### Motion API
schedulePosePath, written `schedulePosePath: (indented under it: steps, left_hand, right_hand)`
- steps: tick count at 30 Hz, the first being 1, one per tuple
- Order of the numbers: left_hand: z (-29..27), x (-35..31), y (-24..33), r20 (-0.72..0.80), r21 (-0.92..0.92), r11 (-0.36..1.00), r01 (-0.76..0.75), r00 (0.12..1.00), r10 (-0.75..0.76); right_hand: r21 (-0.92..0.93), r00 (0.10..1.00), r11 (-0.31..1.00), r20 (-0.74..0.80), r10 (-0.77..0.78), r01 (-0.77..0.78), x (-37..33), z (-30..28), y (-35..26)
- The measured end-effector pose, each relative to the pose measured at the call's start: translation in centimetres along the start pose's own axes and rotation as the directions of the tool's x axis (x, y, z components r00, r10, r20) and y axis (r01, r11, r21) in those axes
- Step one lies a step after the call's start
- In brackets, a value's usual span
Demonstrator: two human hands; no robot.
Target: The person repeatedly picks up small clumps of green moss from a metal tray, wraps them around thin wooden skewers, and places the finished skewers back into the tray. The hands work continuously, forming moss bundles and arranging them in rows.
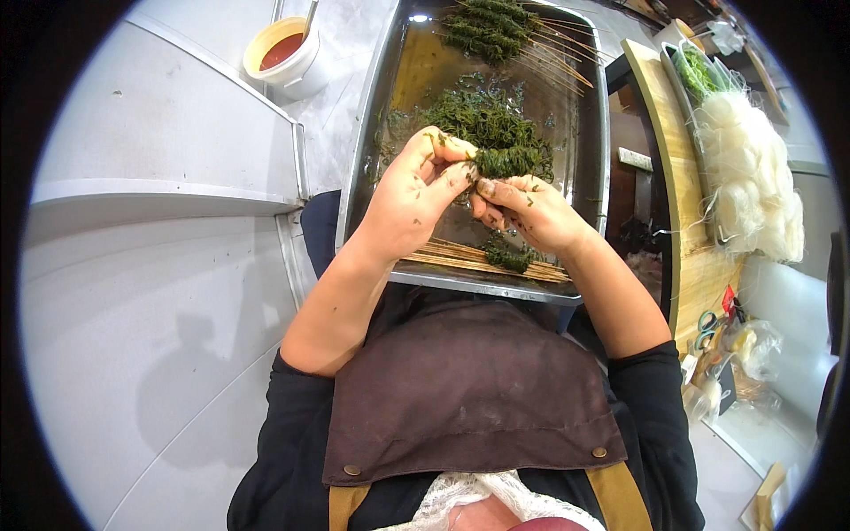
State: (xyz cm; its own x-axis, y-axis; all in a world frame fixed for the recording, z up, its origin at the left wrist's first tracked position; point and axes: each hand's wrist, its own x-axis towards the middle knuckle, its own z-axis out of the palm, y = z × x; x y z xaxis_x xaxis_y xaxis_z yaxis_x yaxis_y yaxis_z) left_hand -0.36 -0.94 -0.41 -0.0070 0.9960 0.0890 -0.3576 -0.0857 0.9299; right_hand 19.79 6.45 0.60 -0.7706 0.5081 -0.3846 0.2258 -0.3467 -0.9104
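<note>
My left hand point(412, 190) and my right hand point(536, 212) meet over a metal tray point(496, 290), fingers closed in a pinch. Between them they hold wet, dark green leafy strands point(513, 162). Whether a skewer runs inside that bunch, I cannot tell. Green scraps stick to both hands. Just beyond them lies a loose heap of the same greens point(478, 115) in shallow liquid. Bare thin wooden skewers point(469, 257) rest along the tray's near side, with a small green clump point(509, 252) on them. Several skewers loaded with greens point(491, 31) lie at the tray's far end.
A white bucket point(305, 75) of reddish sauce with a metal handle stands at the far left. On the right, a wooden-edged table point(677, 195) carries white noodle bundles point(744, 168) in a container, fresh green leaves point(695, 71), scissors point(706, 329) and plastic bags point(757, 350). A grey-white panel point(168, 133) rises on the left.
</note>
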Motion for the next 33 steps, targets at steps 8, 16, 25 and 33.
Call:
schedulePosePath:
  steps: [8, 16, 25, 33]
  left_hand:
    - [0.4, 0.5, -1.4, 0.001, -0.014, 0.992, 0.123, 0.992, -0.123]
    - [0.7, -0.6, -1.7, -0.159, 0.173, 0.979, -0.107, 0.978, 0.135]
    - [1.5, -1.0, -2.3, 0.115, 0.776, 0.487, -0.401, 0.849, 0.516]
    - [1.7, -1.9, -2.0, -0.136, 0.0, 0.999, 0.052, 0.989, -0.051]
  right_hand:
    - [-0.958, 0.772, 0.287, -0.175, -0.611, 0.009, 1.4, -1.8, 1.8]
    - [-0.946, 0.801, 0.323, -0.187, -0.569, 0.01, 2.3, -2.8, 1.5]
    - [0.454, 0.896, 0.848, -0.441, -0.052, 0.273, -0.1, 1.5, 1.2]
    - [0.501, 0.886, 0.785, -0.447, -0.124, 0.363, -0.2, 1.8, 2.0]
